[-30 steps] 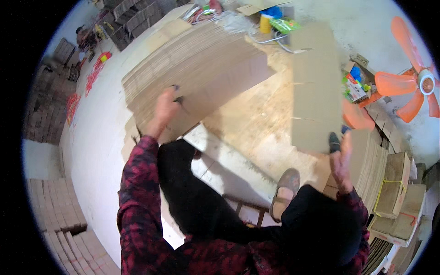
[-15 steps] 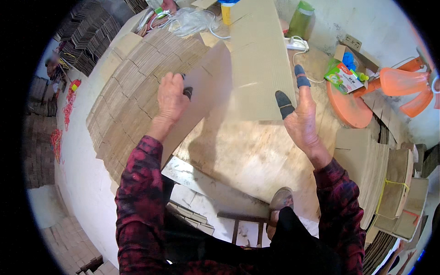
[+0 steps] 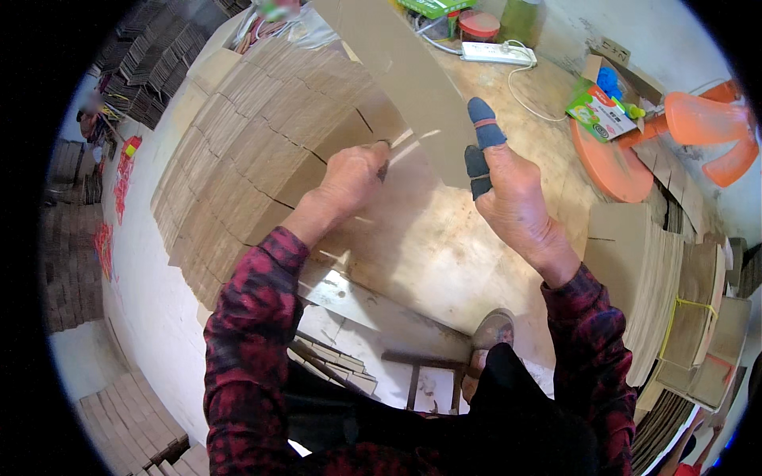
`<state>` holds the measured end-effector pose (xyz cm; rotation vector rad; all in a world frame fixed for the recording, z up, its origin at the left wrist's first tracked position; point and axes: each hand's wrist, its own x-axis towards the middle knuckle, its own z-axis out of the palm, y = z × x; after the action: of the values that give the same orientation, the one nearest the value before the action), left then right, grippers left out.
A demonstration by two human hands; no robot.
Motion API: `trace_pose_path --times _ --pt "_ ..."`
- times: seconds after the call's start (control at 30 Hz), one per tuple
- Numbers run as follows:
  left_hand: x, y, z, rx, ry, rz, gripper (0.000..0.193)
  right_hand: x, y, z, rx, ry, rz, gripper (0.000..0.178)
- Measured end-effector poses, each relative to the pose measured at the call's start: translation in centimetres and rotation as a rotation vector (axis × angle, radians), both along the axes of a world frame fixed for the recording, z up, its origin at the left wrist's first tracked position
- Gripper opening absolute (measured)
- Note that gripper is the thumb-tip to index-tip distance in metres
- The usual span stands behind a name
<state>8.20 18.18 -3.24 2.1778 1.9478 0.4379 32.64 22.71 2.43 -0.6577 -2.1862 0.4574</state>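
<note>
My right hand (image 3: pixel 516 178) pinches the right edge of a tan cardboard sheet (image 3: pixel 401 75), which stands tilted above the table. Dark finger covers wrap its thumb and a finger. My left hand (image 3: pixel 349 182) is closed, fingers curled, beside the front face of a long row of upright cardboard sheets (image 3: pixel 254 135). Its covered fingertips point at the held sheet's lower left edge, with a small gap between. Whether anything is in those fingers is hidden.
On the wooden table (image 3: pixel 429 254) are a white power strip (image 3: pixel 496 53), a red-lidded jar (image 3: pixel 479 28) and an orange fan (image 3: pixel 619 163). A small open box (image 3: pixel 603 111) sits by the fan. Stacked cardboard (image 3: pixel 631 278) stands at the right; my shoe (image 3: pixel 494 329) is below.
My left hand has moved right; the sheet it held now rests against the row's front. My right hand has risen slightly, and its sheet has swung left and tilted, uncovering the power strip and jar.
</note>
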Motion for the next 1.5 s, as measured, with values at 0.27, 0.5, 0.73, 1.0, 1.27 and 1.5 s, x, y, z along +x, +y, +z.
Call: trace_pose_path --times 0.27,0.5,0.73,1.0,1.27,1.5 --pt "7.2 0.4 2.1 -0.089 0.059 -0.085 0.021 3.3 -1.2 -2.6 0.029 -0.201 -0.191 0.069" --pt "10.1 -0.6 2.5 -0.081 -0.132 -0.160 0.028 6.0 -1.0 -6.8 -0.010 -0.349 -0.287 0.058" --pt "-4.3 0.2 -0.3 0.354 0.574 0.184 0.047 5.2 0.4 -3.5 0.171 -0.308 -0.282 0.042" --pt "-8.6 -0.2 3.7 0.142 0.067 0.340 0.022 2.6 4.2 -4.5 -0.109 -0.540 -0.234 0.037" --pt "-2.9 -1.3 -0.1 -0.151 -0.066 -0.024 0.011 2.2 2.7 -2.8 -0.168 -0.463 -0.140 0.051" --pt "1.9 -1.6 0.0 -0.179 0.044 -0.210 0.021 4.5 1.6 -1.9 0.017 -0.331 -0.135 0.060"
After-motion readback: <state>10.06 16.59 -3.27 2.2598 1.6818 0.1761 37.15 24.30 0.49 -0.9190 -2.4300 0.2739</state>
